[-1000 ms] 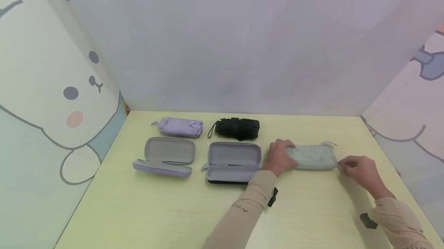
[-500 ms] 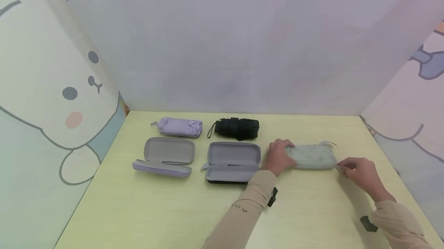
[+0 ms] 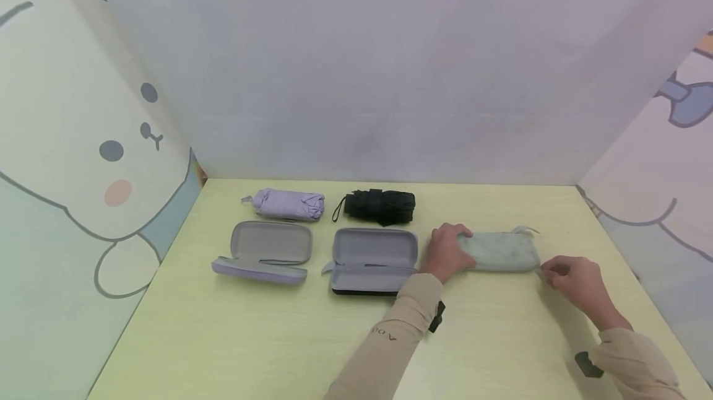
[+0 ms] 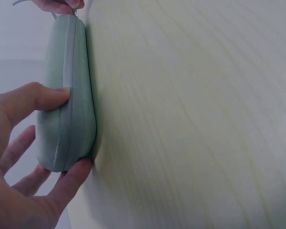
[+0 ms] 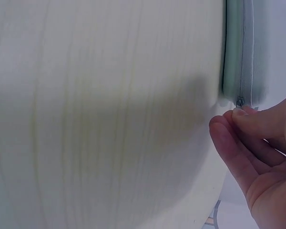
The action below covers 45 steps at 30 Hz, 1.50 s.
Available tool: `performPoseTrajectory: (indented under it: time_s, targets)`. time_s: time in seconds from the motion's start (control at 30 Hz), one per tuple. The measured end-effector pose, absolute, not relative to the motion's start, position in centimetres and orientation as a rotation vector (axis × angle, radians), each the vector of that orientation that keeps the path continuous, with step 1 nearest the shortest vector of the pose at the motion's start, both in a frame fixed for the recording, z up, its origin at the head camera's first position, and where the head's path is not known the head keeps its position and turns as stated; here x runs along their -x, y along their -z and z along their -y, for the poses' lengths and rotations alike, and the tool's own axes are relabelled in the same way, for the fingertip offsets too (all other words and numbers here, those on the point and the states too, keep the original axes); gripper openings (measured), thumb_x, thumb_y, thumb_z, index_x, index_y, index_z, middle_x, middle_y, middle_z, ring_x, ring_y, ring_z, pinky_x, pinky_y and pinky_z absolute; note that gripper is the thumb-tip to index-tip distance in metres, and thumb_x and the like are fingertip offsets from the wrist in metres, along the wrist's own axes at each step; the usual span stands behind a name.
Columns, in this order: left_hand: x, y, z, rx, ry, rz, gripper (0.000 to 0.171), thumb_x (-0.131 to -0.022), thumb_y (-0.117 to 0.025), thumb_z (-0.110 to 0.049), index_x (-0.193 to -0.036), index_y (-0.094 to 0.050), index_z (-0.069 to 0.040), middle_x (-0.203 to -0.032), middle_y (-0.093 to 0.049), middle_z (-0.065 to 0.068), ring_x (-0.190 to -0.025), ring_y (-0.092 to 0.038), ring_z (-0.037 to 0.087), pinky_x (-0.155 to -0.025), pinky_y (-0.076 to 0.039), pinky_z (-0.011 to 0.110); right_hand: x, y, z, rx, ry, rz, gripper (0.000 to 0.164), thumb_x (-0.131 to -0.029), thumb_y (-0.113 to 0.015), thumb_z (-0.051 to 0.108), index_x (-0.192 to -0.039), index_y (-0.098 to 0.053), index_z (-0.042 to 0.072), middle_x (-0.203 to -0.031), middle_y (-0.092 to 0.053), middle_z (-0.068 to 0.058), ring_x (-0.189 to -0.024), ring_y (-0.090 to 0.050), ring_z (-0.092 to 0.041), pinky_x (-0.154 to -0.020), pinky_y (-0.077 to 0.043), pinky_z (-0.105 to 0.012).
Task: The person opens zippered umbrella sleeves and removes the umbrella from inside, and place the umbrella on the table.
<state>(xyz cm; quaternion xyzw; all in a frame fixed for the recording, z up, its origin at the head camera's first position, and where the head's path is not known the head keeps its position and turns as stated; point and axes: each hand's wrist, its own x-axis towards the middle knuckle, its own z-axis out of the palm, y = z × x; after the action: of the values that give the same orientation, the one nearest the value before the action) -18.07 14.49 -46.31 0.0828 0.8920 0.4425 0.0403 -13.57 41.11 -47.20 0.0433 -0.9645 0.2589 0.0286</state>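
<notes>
A pale green zip case lies closed at the right of the table in the head view. My left hand grips its left end; in the left wrist view the thumb presses on the zip side and fingers bend round the end. At the opposite end my right hand pinches the zipper pull between thumb and fingertips. The zip's teeth look joined along the side seen in the right wrist view. A thin strap sticks out behind the case.
Left of the green case, a grey-lined black case and a lilac case stand open. Behind them lie a folded black umbrella and a folded lilac umbrella. Walls border the table at the back and sides.
Little differs. My right hand has dipped slightly towards me at the case's right end, still pinching the zipper pull. The left hand keeps its grip on the case.
</notes>
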Motion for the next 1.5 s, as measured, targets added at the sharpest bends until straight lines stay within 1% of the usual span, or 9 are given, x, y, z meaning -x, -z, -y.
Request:
performPoseTrajectory:
  time_s: [0.2,0.47,0.63,0.9,1.13,1.5]
  targets:
    - [18.0,46.3,-14.4,-0.249,-1.348,-2.736,0.048,-0.059,-0.087,-0.009,-0.103,-0.072,-0.022,-0.104,-0.060,-0.006,-0.099,-0.052,0.013,-0.079,-0.043,0.018,13.3,47.2,-40.8,-0.120,-0.793,2.983,0.008,-0.074,-0.068,-0.003,-0.080,-0.071,0.002,-0.078,-0.069,-0.015,-0.062,-0.056,-0.010,-0.051,-0.043,-0.023]
    - [18.0,46.4,-14.5,-0.263,-1.341,-2.764,0.048,-0.059,-0.087,-0.010,-0.102,-0.072,-0.022,-0.103,-0.060,-0.006,-0.099,-0.053,0.013,-0.079,-0.043,0.018,13.0,47.2,-40.3,-0.139,-0.843,2.952,0.007,-0.075,-0.066,-0.004,-0.080,-0.070,-0.001,-0.071,-0.068,-0.009,-0.056,-0.055,-0.001,-0.049,-0.044,-0.023]
    - [18.1,46.5,-14.6,-0.271,-1.344,-2.769,0.048,-0.058,-0.087,-0.010,-0.102,-0.072,-0.022,-0.102,-0.061,-0.007,-0.097,-0.053,0.012,-0.078,-0.043,0.017,12.8,47.2,-40.1,-0.136,-0.837,2.949,0.006,-0.074,-0.069,-0.004,-0.079,-0.071,0.000,-0.072,-0.069,-0.010,-0.057,-0.053,0.000,-0.050,-0.043,-0.022]
    - [18.1,46.4,-14.4,-0.280,-1.364,-2.754,0.049,-0.058,-0.087,-0.009,-0.102,-0.072,-0.022,-0.103,-0.060,-0.005,-0.096,-0.052,0.014,-0.076,-0.043,0.018,12.4,47.1,-39.4,-0.142,-0.831,2.916,0.007,-0.072,-0.072,-0.005,-0.076,-0.071,0.001,-0.071,-0.069,-0.008,-0.059,-0.053,0.003,-0.052,-0.042,-0.020]
    - [18.0,46.4,-14.4,-0.279,-1.380,-2.746,0.048,-0.058,-0.087,-0.009,-0.102,-0.072,-0.021,-0.103,-0.060,-0.005,-0.097,-0.052,0.013,-0.077,-0.043,0.018,12.3,47.2,-39.1,-0.121,-0.848,2.929,0.005,-0.073,-0.073,-0.003,-0.077,-0.070,-0.002,-0.073,-0.069,-0.009,-0.060,-0.053,0.002,-0.052,-0.043,-0.020]
    - [18.2,46.4,-14.4,-0.272,-1.367,-2.748,0.049,-0.057,-0.087,-0.009,-0.102,-0.072,-0.022,-0.103,-0.060,-0.005,-0.098,-0.052,0.014,-0.077,-0.043,0.018,12.2,47.3,-38.3,-0.150,-0.820,2.912,0.011,-0.071,-0.073,-0.005,-0.076,-0.071,0.004,-0.074,-0.069,-0.009,-0.063,-0.056,-0.002,-0.054,-0.043,-0.020]
